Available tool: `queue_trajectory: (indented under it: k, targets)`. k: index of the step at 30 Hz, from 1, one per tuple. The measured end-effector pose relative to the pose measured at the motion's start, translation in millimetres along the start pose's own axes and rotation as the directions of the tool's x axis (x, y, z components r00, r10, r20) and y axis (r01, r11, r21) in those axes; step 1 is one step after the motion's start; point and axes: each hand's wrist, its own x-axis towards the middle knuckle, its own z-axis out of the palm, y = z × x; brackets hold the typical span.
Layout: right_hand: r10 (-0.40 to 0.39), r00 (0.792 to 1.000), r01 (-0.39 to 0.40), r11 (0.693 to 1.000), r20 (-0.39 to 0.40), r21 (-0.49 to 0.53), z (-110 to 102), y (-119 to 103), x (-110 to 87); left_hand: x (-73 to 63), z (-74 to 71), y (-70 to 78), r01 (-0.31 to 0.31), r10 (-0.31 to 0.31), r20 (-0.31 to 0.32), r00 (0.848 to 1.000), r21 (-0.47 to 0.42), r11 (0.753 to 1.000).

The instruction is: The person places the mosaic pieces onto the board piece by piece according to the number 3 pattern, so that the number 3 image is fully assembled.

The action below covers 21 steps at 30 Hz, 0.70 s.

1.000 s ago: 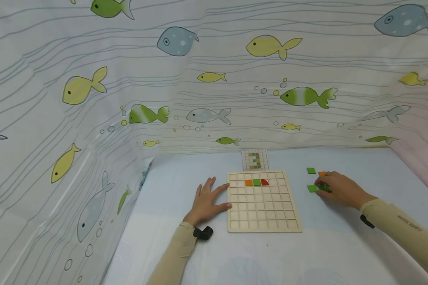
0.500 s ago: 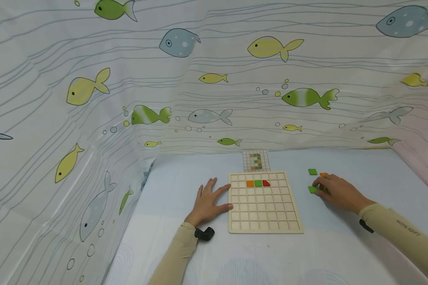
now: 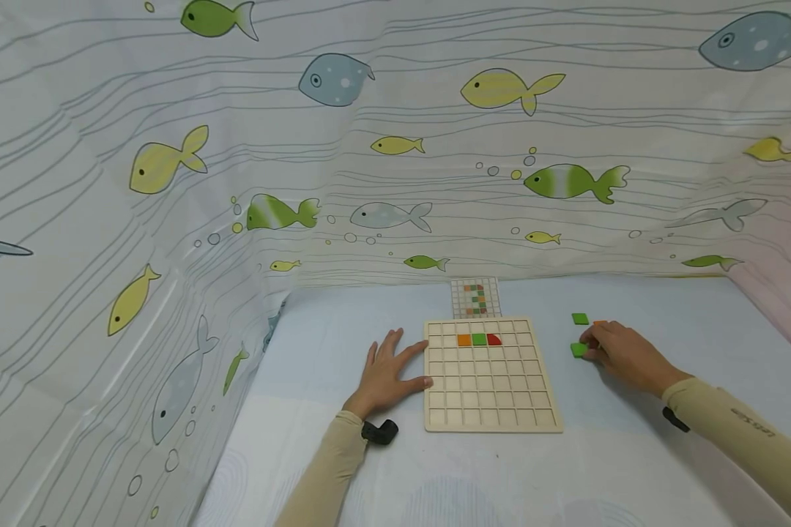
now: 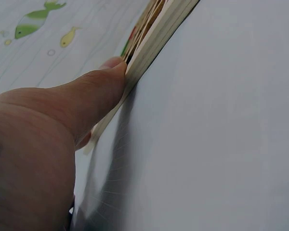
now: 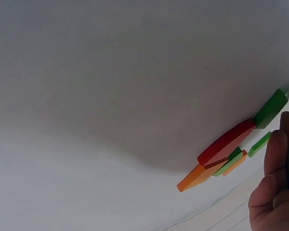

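My left hand [image 3: 384, 377] has its fingers spread, with thumb and index finger touching the left edge of a wooden grid board [image 3: 488, 402]. In the left wrist view the thumb [image 4: 94, 94] presses against the board's side [image 4: 154, 43]. To the right of the board, my right hand [image 3: 629, 359] pinches a green square tile [image 3: 578, 350] by its right side. Its fingertips partly hide that tile. In the right wrist view, the fingers [image 5: 277, 154] are close to a row with a red rounded tile [image 5: 227, 143], an orange tile [image 5: 195, 178] and a green tile [image 5: 271, 109].
Orange [image 3: 464, 339], green [image 3: 479, 339] and red [image 3: 494, 339] tiles lie in the board's second row. A printed pattern card [image 3: 461, 300] is behind the board. Another green tile [image 3: 580, 319] and an orange tile [image 3: 600, 323] lie beyond the right hand. A fish-print curtain [image 3: 435, 168] surrounds the table.
My right fingers have drawn in on the left green tile, and the green tile beneath the hand is now hidden. The left hand stays at the board. The head view has shifted slightly.
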Motion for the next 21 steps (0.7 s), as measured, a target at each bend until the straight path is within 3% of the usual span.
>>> queue_trajectory:
  k: [9,16,21]
  targets:
    - [0.001,1.000,-0.001,1.000,0.001,0.014,-1.8,-5.6,4.0,0.8,1.3,-1.8,0.004,-0.004,0.001,1.000,0.000,1.000]
    - [0.076,0.995,-0.081,0.992,0.061,0.094,1.1,-15.7,14.1,1.7,1.8,-3.7,0.001,-0.001,0.006,1.000,0.005,1.000]
    - [0.067,0.995,-0.077,0.988,0.075,0.136,7.5,-27.9,25.8,1.3,2.6,-4.7,-0.006,0.006,0.008,1.000,0.001,1.000]
